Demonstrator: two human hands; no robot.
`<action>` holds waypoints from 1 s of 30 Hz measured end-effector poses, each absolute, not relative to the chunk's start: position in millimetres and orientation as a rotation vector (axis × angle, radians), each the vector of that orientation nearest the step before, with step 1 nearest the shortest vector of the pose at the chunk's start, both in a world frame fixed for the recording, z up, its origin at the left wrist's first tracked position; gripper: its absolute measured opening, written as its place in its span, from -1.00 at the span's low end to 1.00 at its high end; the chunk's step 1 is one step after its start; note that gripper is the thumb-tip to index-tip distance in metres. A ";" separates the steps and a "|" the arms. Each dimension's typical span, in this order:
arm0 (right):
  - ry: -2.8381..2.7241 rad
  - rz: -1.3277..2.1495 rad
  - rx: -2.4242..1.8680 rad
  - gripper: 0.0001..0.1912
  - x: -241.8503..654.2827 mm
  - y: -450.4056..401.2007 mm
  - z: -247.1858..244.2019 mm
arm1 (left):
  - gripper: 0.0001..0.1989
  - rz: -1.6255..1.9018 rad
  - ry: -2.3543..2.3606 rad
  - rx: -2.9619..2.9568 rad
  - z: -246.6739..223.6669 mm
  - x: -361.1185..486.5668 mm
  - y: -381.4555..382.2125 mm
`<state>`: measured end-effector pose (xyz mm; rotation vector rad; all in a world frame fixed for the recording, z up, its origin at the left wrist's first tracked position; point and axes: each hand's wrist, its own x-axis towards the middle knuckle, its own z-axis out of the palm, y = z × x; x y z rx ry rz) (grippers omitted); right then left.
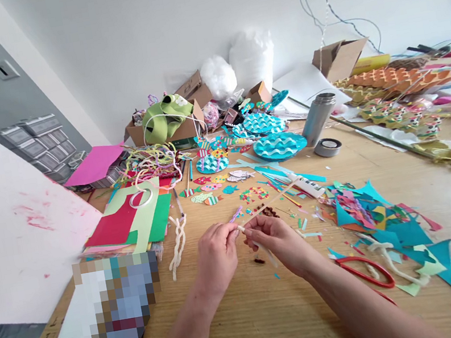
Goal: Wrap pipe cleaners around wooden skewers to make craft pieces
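Note:
My left hand [217, 255] and my right hand [279, 243] meet above the middle of the table, each closed in a pinch on a white pipe cleaner [273, 201]. One length of it slants up to the right; a blurred end hangs below my right hand. The fingers hide part of it. A twisted group of white pipe cleaners [177, 247] lies left of my left hand. Small dark brown fuzzy pieces [259, 261] lie beneath and behind my right hand. Beyond the hands are paper fish [211, 187] and a heap of coloured dots [254, 193].
Red-handled scissors [366, 272] and paper scraps [400, 232] lie right of my forearm. A glue tube [308, 185], blue wavy paper discs [280, 146] and a metal flask [320, 118] stand or lie farther back. Left are coloured sheets [109, 226] and a phone-like pixelated object [123, 319].

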<state>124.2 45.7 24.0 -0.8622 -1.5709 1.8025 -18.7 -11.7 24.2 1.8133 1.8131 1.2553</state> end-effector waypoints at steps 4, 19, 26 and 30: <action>-1.748 1.606 -0.912 -0.71 123.4 46.9 19.6 | -0.86 1.264 1.747 1.524 24.4 -17.5 -11.1; -2.166 0.997 -0.897 -0.84 126.4 41.5 27.3 | -0.70 1.070 1.218 0.839 35.4 -36.4 -11.3; -2.008 1.145 -0.815 -0.83 123.2 43.5 18.9 | -0.71 1.064 1.160 0.792 35.3 -38.9 -10.6; -1.831 1.401 -0.787 -0.76 120.9 47.0 13.3 | -0.73 1.083 1.148 0.824 34.3 -37.4 -11.2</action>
